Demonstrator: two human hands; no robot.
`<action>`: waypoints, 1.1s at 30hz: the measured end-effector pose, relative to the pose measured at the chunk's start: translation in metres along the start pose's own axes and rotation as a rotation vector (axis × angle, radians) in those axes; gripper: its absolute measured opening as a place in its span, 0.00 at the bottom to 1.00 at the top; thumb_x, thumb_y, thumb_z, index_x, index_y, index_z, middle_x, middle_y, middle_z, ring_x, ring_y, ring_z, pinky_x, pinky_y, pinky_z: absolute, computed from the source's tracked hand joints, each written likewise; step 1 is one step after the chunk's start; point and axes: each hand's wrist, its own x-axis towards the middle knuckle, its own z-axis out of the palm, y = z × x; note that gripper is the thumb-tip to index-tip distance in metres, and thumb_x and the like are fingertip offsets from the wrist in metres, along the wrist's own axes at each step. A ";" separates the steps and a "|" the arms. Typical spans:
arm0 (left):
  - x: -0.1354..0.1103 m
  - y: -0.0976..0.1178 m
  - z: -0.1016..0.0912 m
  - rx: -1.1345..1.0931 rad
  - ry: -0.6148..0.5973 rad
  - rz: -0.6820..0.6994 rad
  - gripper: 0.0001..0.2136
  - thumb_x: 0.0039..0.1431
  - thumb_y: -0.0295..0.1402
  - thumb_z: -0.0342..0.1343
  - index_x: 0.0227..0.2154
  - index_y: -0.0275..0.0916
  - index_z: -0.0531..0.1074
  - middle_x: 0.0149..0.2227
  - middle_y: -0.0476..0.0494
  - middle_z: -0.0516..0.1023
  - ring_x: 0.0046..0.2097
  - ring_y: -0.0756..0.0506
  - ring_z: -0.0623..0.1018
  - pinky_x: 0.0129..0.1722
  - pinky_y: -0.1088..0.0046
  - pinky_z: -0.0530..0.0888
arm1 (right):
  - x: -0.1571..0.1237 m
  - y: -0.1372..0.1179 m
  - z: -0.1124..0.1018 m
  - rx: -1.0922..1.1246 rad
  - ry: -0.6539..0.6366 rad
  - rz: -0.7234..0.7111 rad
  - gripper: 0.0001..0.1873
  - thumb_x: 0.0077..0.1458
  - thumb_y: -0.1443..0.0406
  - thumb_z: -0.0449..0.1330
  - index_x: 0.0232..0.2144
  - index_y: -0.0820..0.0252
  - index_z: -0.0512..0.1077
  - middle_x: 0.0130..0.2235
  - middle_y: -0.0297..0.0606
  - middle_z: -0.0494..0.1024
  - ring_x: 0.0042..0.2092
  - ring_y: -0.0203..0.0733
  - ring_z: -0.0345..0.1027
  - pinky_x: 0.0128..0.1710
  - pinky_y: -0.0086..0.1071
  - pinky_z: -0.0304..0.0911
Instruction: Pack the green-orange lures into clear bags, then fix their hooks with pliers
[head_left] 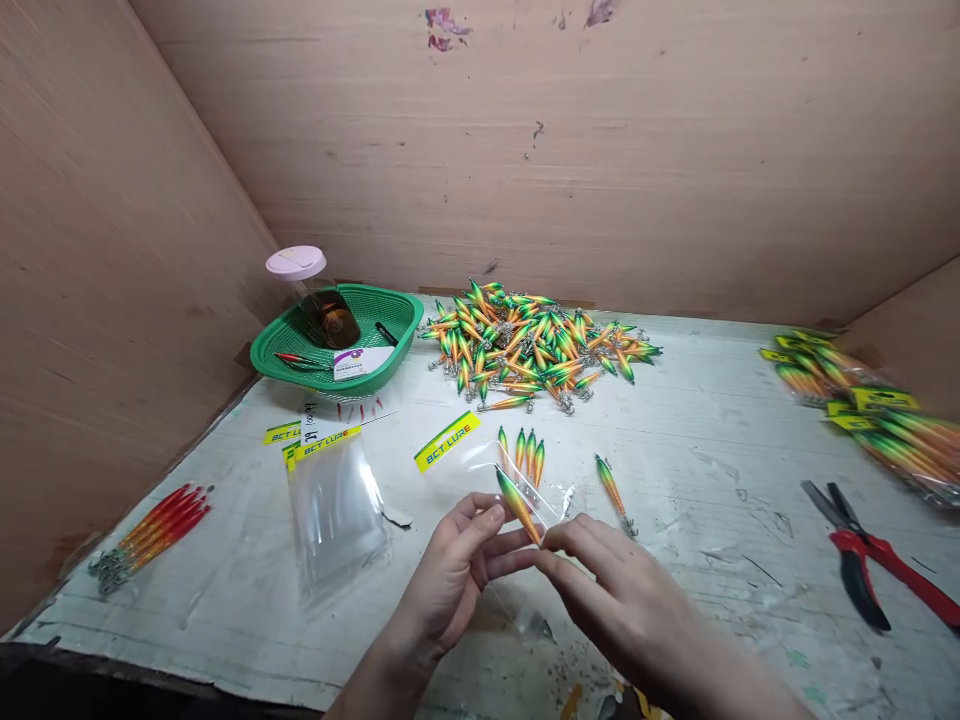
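My left hand (450,575) and my right hand (615,590) meet near the table's front edge, fingertips pinching a green-orange fishing lure (517,505) between them. The lure slants up-left over the mouth of a clear bag with a yellow "BCT LURE" header (448,441). Three more lures (525,452) lie inside that bag. One loose lure (611,487) rests on the table just right of the bag. A big pile of the same lures (529,343) sits behind, by the back wall.
A stack of empty clear bags (334,505) lies left of my hands. A green basket (289,345) with a pink-lidded jar stands at back left. Red lures (154,530) lie far left. Filled packs (862,400) and red-handled scissors (862,555) are at right. Plywood walls surround the table.
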 end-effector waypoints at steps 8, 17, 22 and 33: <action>0.000 -0.004 0.005 -0.105 0.004 0.011 0.23 0.63 0.39 0.57 0.57 0.37 0.64 0.48 0.30 0.80 0.42 0.37 0.83 0.45 0.56 0.77 | -0.003 -0.008 0.010 -0.083 0.259 -0.054 0.15 0.66 0.74 0.47 0.44 0.71 0.73 0.42 0.53 0.81 0.47 0.48 0.74 0.44 0.40 0.74; 0.006 -0.026 0.007 -0.352 -0.145 0.084 0.15 0.55 0.40 0.65 0.43 0.37 0.77 0.45 0.36 0.83 0.49 0.38 0.81 0.53 0.61 0.72 | -0.002 -0.018 0.022 0.101 0.366 0.041 0.15 0.56 0.80 0.55 0.46 0.71 0.72 0.45 0.54 0.79 0.53 0.50 0.71 0.48 0.42 0.73; 0.004 -0.038 0.012 -0.522 -0.272 0.071 0.20 0.53 0.46 0.65 0.45 0.41 0.78 0.49 0.37 0.81 0.54 0.36 0.77 0.59 0.58 0.67 | 0.006 -0.027 0.014 0.095 0.384 0.237 0.11 0.56 0.73 0.61 0.43 0.66 0.72 0.38 0.46 0.76 0.41 0.45 0.69 0.38 0.41 0.70; 0.008 -0.022 0.000 -0.522 -0.062 0.075 0.13 0.66 0.33 0.51 0.45 0.35 0.78 0.50 0.38 0.81 0.55 0.40 0.77 0.61 0.59 0.67 | -0.055 0.042 -0.019 -0.064 0.212 0.469 0.09 0.61 0.68 0.57 0.44 0.56 0.70 0.38 0.40 0.74 0.41 0.44 0.69 0.39 0.38 0.67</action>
